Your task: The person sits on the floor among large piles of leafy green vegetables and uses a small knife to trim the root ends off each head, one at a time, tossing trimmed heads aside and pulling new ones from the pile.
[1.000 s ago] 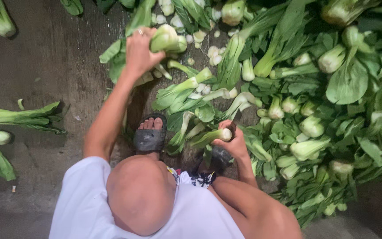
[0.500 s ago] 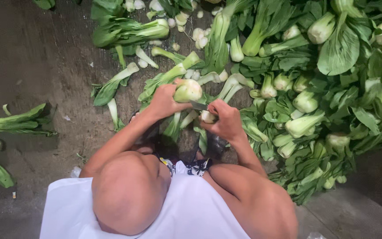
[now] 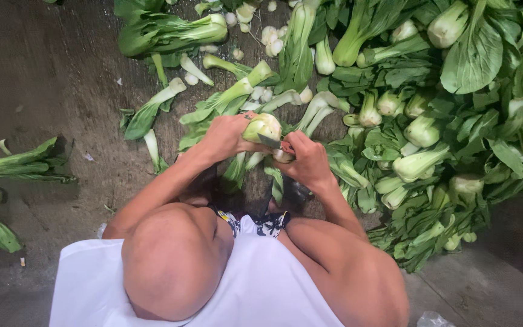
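Bok choy head [image 3: 263,126]: held up in front of the person's knees, pale stem end toward the right hand, leaves hanging toward the floor.
Left hand [image 3: 228,138]: grip closed round the bok choy head, fingers wrapped over its bulb.
Right hand [image 3: 309,162]: grip closed on a small knife [image 3: 272,143]; blade lies against the base of the bok choy head. How deep the cut has gone: cannot tell.
Done so far (judgement): cut stem ends [image 3: 255,18] and loose outer leaves [image 3: 152,109] lie on the floor beyond the bok choy head, so a fair number look trimmed. A few whole heads [image 3: 13,163] lie well to the left of it, apart from the rest; could be the finished lot, not certain.
Left to do (judgement): big heap [image 3: 443,121] right of the bok choy head looks untrimmed, and it is far larger than the left group. Early to mid stage at best.
Edges: heap starts just beside the right hand and runs out of view at the top and right. One large head [image 3: 171,33] lies beyond the bok choy head, up and left.
Open room: bare concrete floor [image 3: 49,91] left of the bok choy head, wide and mostly free; scraps crowd the patch straight ahead. Right side is tight.
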Demonstrator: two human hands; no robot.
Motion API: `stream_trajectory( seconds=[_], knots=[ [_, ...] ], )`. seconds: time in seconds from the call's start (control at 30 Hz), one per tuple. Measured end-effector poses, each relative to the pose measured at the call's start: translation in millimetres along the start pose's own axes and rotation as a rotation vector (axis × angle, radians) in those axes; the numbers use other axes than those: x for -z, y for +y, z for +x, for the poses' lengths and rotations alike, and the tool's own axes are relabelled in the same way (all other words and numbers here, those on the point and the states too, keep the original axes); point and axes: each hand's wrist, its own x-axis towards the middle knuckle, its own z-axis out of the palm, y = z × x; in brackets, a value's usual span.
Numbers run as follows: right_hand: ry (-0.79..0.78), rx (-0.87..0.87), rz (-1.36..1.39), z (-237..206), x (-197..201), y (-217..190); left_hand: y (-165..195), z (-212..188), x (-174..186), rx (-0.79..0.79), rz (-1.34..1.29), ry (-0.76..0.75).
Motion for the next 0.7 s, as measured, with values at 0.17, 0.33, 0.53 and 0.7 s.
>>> stream_trajectory(
  seconds=[0.17, 0.33, 0.53, 0.7],
  knots=[
    [0.021, 0.024, 0.045, 0, -7, 7, -1, -2, -1, -0.053, -0.09, -0.035],
    [-0.028, 0.0, 0.078, -1, -20, 32, -11, -6, -6, -0.041, -0.101, -0.058],
    [-0.033, -0.065, 0.011, 2, -26, 105, -11, -8, -14, -0.132, -0.355, -0.062],
    [-0.074, -0.457, 0.844, -18, -15, 134, -8, -3, -6, -0.01, -0.298, -0.074]
  ],
)
